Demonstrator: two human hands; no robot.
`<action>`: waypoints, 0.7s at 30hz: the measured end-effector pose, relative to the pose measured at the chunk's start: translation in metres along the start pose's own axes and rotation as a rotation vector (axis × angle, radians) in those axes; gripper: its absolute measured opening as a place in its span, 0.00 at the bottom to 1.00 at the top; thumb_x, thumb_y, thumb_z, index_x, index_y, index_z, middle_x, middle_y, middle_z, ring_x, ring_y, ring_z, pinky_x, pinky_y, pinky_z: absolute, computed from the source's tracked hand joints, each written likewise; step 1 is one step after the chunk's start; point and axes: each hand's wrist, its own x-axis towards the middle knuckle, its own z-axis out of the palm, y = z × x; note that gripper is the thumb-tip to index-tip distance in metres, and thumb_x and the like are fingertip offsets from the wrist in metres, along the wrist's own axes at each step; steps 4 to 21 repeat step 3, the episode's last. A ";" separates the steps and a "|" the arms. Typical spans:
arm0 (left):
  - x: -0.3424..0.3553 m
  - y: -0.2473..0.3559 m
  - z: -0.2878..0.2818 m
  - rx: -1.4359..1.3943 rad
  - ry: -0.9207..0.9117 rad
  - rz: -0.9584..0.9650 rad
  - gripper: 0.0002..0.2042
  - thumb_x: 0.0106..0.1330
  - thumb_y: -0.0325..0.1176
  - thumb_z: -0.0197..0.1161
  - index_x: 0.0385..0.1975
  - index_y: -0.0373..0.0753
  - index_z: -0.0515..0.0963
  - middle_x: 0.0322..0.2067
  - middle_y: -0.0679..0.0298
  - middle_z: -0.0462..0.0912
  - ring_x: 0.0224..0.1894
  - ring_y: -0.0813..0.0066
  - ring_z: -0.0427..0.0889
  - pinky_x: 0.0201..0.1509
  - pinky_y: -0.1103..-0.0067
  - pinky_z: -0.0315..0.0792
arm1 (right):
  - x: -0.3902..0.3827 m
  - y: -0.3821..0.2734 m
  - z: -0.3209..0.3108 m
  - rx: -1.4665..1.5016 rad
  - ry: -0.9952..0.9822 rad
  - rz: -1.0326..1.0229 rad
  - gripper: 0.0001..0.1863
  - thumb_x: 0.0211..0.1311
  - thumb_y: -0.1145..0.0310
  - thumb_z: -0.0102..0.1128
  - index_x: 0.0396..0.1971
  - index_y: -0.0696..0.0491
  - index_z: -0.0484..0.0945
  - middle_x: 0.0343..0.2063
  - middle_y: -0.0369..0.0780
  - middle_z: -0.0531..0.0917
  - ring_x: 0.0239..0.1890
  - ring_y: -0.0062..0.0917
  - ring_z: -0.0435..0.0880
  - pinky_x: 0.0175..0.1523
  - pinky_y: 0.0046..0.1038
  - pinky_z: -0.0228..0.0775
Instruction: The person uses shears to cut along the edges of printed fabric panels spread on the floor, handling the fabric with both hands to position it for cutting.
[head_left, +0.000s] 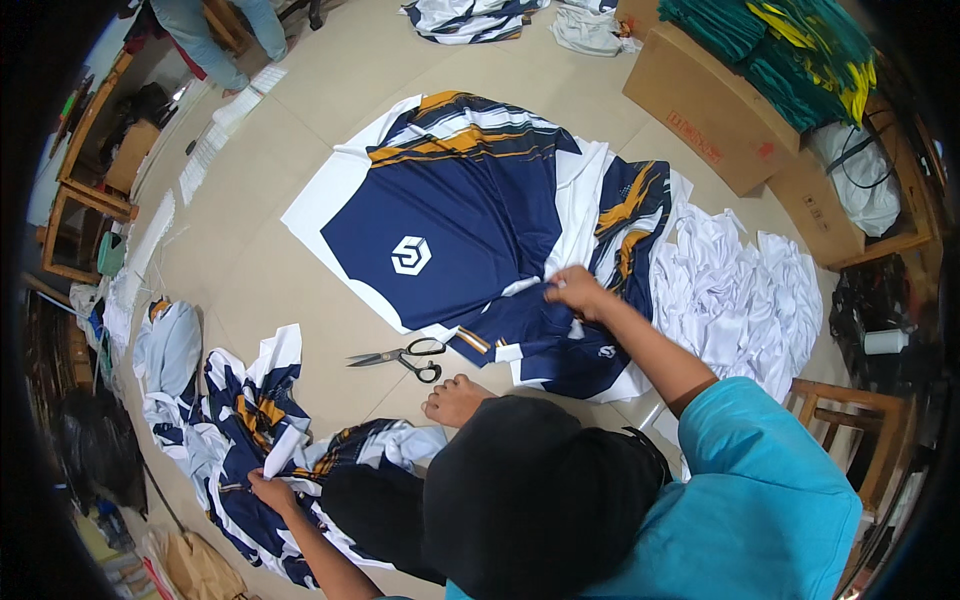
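Note:
A navy printed fabric panel (450, 215) with white margins, orange streaks and a white hexagon emblem lies spread on the floor. My right hand (578, 292) is closed on a smaller navy fabric piece (520, 315) at that panel's lower right corner. Over on the left, my left hand (272, 490) pinches the edge of a navy, white and orange cloth in a crumpled heap (245, 450). Black-handled scissors (405, 358) lie with blades apart between the heap and the panel, touched by neither hand. My bare foot (457, 400) rests just below them.
Rumpled white fabric (735, 300) lies to the right. Cardboard boxes (710, 110) with green and yellow cloth stand at the far right. A wooden frame (850, 420) is near my right side. Another person's legs (215, 40) show at the far left.

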 end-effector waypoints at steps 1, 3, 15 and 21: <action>0.002 -0.009 -0.009 -0.045 0.023 -0.067 0.17 0.58 0.16 0.56 0.47 0.35 0.77 0.44 0.37 0.84 0.51 0.34 0.82 0.62 0.52 0.72 | 0.020 -0.017 -0.010 0.238 -0.101 0.090 0.18 0.52 0.70 0.78 0.44 0.60 0.90 0.37 0.47 0.90 0.40 0.38 0.90 0.47 0.41 0.82; 0.021 -0.011 -0.012 -0.171 0.083 -0.177 0.18 0.59 0.16 0.57 0.50 0.35 0.78 0.49 0.34 0.85 0.56 0.34 0.82 0.67 0.51 0.69 | 0.076 -0.067 -0.044 -0.027 0.002 -0.357 0.28 0.59 0.63 0.77 0.60 0.55 0.87 0.51 0.50 0.90 0.46 0.36 0.90 0.50 0.35 0.83; 0.021 -0.011 -0.012 -0.171 0.083 -0.177 0.18 0.59 0.16 0.57 0.50 0.35 0.78 0.49 0.34 0.85 0.56 0.34 0.82 0.67 0.51 0.69 | 0.076 -0.067 -0.044 -0.027 0.002 -0.357 0.28 0.59 0.63 0.77 0.60 0.55 0.87 0.51 0.50 0.90 0.46 0.36 0.90 0.50 0.35 0.83; 0.021 -0.011 -0.012 -0.171 0.083 -0.177 0.18 0.59 0.16 0.57 0.50 0.35 0.78 0.49 0.34 0.85 0.56 0.34 0.82 0.67 0.51 0.69 | 0.076 -0.067 -0.044 -0.027 0.002 -0.357 0.28 0.59 0.63 0.77 0.60 0.55 0.87 0.51 0.50 0.90 0.46 0.36 0.90 0.50 0.35 0.83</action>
